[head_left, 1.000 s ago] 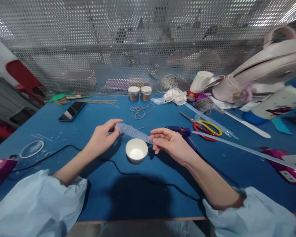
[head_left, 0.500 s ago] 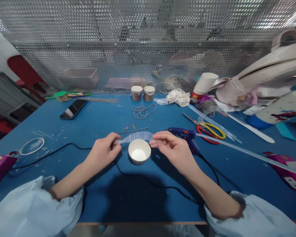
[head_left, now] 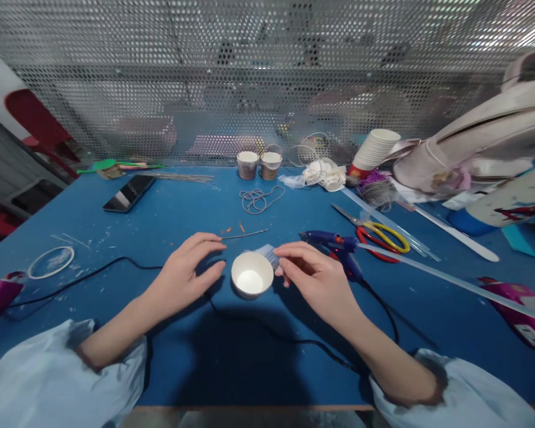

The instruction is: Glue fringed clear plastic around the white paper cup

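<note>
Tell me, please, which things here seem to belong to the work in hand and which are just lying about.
Seemingly in the work:
translucent strip, held in the right hand
white cup, near the open left hand
perhaps the glue gun

Apparently just lying about:
phone
scissors
pale bag

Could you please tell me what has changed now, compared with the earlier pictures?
The left hand has let go of the pleated clear strip, which was stretched between both hands. The strip is now gathered toward the right hand, behind the white cup. The right hand still holds it. The cup, glue gun and scissors stayed in place.
</note>
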`<state>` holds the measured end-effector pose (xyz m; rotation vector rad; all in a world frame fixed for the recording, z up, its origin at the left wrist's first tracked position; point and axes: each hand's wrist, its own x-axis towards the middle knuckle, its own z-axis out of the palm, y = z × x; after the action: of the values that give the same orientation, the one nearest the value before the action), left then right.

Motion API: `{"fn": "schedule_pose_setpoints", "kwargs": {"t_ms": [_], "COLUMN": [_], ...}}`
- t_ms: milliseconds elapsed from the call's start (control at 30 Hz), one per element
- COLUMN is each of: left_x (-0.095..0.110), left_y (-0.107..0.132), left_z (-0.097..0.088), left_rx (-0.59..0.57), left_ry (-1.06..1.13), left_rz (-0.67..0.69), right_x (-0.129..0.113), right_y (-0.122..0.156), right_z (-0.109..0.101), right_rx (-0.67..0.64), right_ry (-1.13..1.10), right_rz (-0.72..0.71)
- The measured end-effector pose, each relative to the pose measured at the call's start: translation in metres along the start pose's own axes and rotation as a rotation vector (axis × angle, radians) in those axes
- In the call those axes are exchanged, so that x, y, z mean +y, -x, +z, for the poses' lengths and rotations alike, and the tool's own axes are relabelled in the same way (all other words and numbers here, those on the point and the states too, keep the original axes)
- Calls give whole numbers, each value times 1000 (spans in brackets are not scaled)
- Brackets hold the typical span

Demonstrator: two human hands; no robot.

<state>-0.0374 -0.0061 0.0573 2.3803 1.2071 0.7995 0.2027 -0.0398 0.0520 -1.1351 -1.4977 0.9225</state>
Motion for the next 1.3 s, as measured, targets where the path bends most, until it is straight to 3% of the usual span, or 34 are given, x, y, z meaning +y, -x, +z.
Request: {"fn": "schedule_pose_setpoints", "kwargs": {"t_ms": [133,267,433,567,633,733,833,933,1033,1133,1300], "left_x": [5,16,28,36,37,35,31,31,33,33,32], "left_y": [-17,-27,-24,-17,-16,-20,-32,-46,-59,-66,-68], "left_z": [0,7,19,20,19,15,13,15,22,27,21], "left_rx": [-108,-188,-177,-238,-227,-120,-44,-157,-307,-393,-348], "left_ry": [261,278,328,439,364,241,289,426,532,592,510], "left_rz": [-110,-191,-336,-473,-423,-290,-151,-69,-40,-111,-216], "right_x": [0,3,7,5,3,2,3,2,2,5,11], "right_y": [0,-3,-6,-7,-7,-7,-8,-9,-10,-11,-12], "right_z": [1,-2,-2,-4,-6,-6,-4,0,2,1,0], "right_rx": [-9,-16,4,53,60,74,61,14,-28,29,108], "right_ry": [46,72,-73,-118,-110,-72,3,82,129,153,107], "right_rz": [25,35,124,148,132,90,33,-69,-187,-218,-167]}}
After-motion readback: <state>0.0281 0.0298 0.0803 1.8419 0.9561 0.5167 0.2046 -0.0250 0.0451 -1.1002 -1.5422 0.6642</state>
